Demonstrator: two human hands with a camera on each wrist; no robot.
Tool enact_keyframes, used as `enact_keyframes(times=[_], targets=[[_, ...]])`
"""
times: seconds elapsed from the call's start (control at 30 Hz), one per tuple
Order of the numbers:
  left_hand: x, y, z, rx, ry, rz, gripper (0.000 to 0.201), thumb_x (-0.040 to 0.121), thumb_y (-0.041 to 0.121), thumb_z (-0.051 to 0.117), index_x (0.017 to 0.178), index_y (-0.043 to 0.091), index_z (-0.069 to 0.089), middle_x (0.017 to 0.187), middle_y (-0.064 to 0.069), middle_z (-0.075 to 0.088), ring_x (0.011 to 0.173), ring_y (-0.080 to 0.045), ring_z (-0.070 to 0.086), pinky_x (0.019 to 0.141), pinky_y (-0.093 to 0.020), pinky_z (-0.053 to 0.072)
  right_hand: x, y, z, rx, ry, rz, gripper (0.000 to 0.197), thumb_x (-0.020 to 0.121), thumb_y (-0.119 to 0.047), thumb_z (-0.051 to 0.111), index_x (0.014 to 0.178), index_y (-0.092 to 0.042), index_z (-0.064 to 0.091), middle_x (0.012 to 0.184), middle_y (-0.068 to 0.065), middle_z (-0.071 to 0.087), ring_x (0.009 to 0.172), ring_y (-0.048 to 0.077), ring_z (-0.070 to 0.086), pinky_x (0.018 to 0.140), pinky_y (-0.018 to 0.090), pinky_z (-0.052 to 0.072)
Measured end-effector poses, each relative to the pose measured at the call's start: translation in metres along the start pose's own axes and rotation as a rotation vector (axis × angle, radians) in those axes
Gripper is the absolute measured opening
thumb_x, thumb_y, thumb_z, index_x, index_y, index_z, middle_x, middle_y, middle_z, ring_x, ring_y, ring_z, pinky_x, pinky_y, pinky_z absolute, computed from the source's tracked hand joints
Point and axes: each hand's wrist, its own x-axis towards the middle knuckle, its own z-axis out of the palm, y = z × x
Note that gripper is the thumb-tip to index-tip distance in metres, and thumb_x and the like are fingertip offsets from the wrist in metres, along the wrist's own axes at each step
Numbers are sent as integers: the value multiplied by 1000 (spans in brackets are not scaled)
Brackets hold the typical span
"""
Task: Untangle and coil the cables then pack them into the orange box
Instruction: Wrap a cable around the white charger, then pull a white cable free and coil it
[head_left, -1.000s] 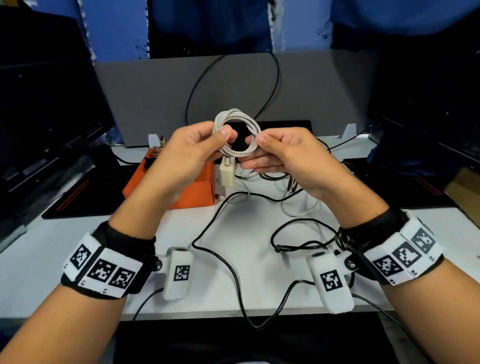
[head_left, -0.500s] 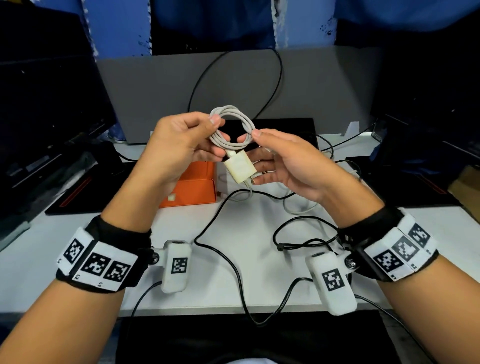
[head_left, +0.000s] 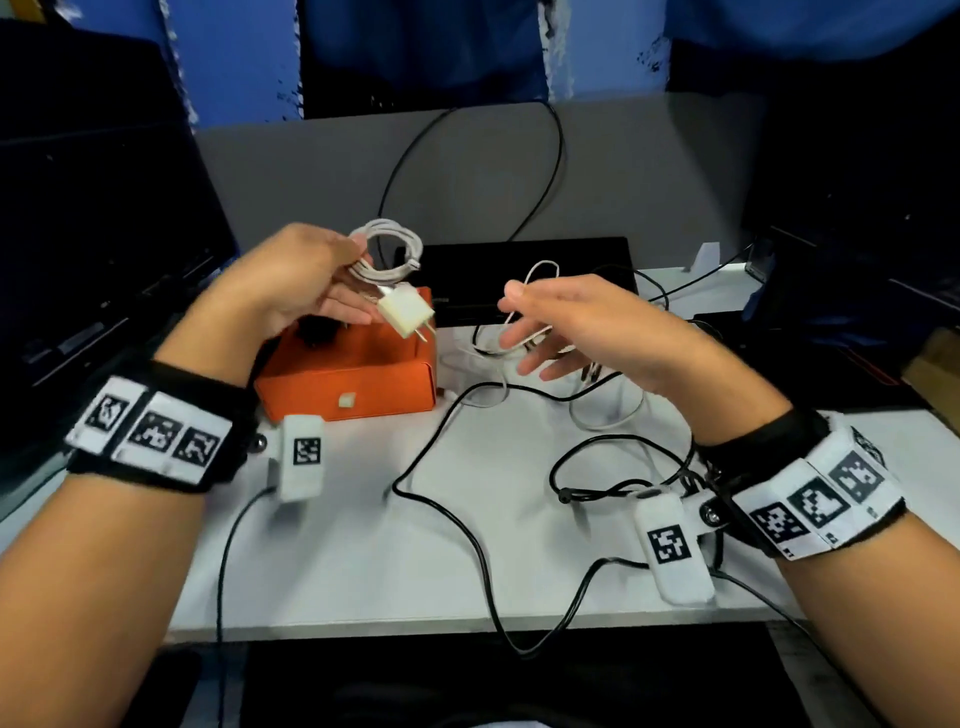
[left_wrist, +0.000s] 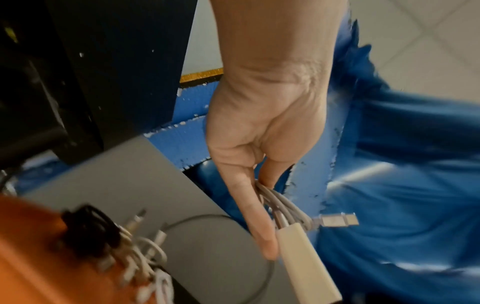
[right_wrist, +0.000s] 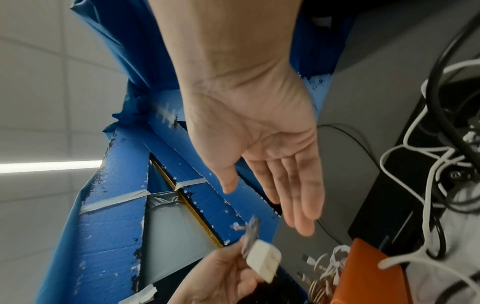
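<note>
White cable, one coil (head_left: 387, 254) with one square plug (head_left: 406, 312) hanging from it, is pinched in the left hand (head_left: 301, 283) above the orange box (head_left: 358, 382), which sits on the table (head_left: 363, 545) at left. Coiled cables, black and white, already lie inside the box (left_wrist: 111, 244); their number cannot be told. The right hand (head_left: 582, 332) hovers flat and wide, fingers straight, holding nothing, over a loose tangle at centre and right: at least one white cable (head_left: 540, 270) and one black cable (head_left: 457, 499).
</note>
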Motion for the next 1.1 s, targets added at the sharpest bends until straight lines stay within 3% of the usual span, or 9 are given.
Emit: enact_keyframes(times=[0.2, 0.43, 0.53, 0.67, 0.8, 0.9, 0.93, 1.0, 1.1], targets=[[62, -23, -24, 398, -74, -260, 38, 111, 28, 43, 122, -6, 57, 83, -19, 76, 57, -26, 75, 47, -30, 60, -3, 6, -15, -356, -173, 91, 38, 101, -56, 54, 106, -23, 73, 104, -1, 76, 86, 21, 77, 82, 40, 63], [91, -31, -13, 657, -64, -303, 32, 110, 23, 45, 120, -5, 57, 81, -17, 69, 38, -16, 64, 35, -22, 50, -2, 8, -13, -480, -226, 107, 39, 100, -58, 54, 103, -24, 73, 102, -4, 76, 85, 19, 77, 81, 40, 64], [96, -31, -13, 872, -25, -227, 36, 107, 25, 52, 108, -8, 67, 74, -15, 70, 38, -17, 58, 37, -20, 42, -2, 9, -13, -486, -227, 108, 39, 99, -58, 54, 109, -25, 72, 102, -3, 76, 84, 19, 77, 80, 40, 64], [95, -24, -15, 1033, 121, -46, 42, 100, 42, 62, 104, 1, 71, 95, -23, 74, 76, -35, 68, 69, -37, 54, -2, 10, -13, -517, -251, 128, 38, 99, -59, 54, 110, -26, 72, 99, -3, 77, 82, 19, 77, 79, 39, 64], [71, -12, -2, 1083, 57, -2, 42, 102, 46, 54, 107, 8, 72, 96, -20, 76, 75, -31, 68, 70, -36, 54, -2, 10, -14, -505, -255, 151, 41, 100, -58, 54, 105, -22, 72, 94, 0, 78, 79, 25, 77, 74, 37, 62], [34, 1, 25, 1133, 151, 305, 33, 103, 45, 53, 110, 19, 71, 102, -9, 73, 94, -32, 67, 82, -38, 55, 0, 12, -16, -500, -247, 165, 34, 102, -56, 52, 98, -27, 70, 93, 2, 78, 80, 29, 77, 70, 34, 61], [16, 5, 41, 1068, 57, 380, 30, 103, 46, 54, 102, 21, 71, 92, -2, 72, 89, -27, 67, 77, -34, 53, 1, 13, -17, -499, -242, 179, 32, 103, -54, 51, 97, -28, 68, 93, 4, 78, 81, 31, 77, 68, 33, 61], [-25, 10, 76, 965, -355, 396, 34, 100, 53, 55, 89, 24, 70, 77, 10, 70, 75, -14, 68, 68, -30, 50, 4, 16, -17, -500, -235, 213, 31, 106, -51, 48, 104, -26, 66, 93, 6, 78, 83, 33, 77, 67, 33, 60], [-71, 5, 128, 940, -886, 281, 45, 95, 68, 51, 97, 27, 71, 87, 11, 74, 70, -10, 72, 74, -32, 58, 9, 20, -17, -512, -234, 227, 33, 107, -51, 45, 107, -25, 65, 93, 6, 78, 80, 32, 78, 65, 34, 61]])
